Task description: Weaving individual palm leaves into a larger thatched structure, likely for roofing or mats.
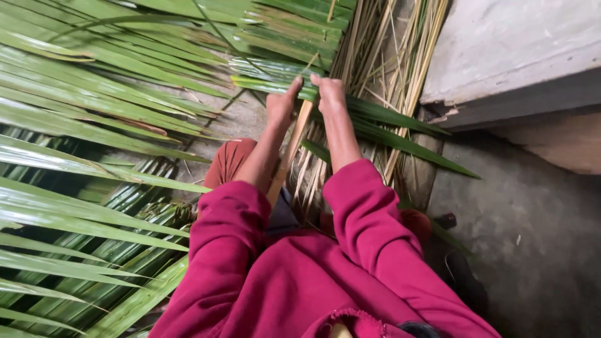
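Your left hand (pixel 282 103) and right hand (pixel 330 94) side by side, both pressed on green palm leaflets (pixel 375 116) ahead of you. Pale wooden stick (pixel 289 153) runs between your forearms up to hands. Bundle of dry tan midribs (pixel 382 56) beyond. Long green fronds (pixel 81 119) spread at left. Grey concrete ledge (pixel 513 56) at right. Magenta sleeves (pixel 363 219) fill foreground.

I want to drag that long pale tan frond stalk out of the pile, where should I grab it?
Grip the long pale tan frond stalk on its bare stretch just below the left hand and right hand, coming from above. That part is smooth, leafless and angled toward you; farther up, green palm leaflets cross over it.
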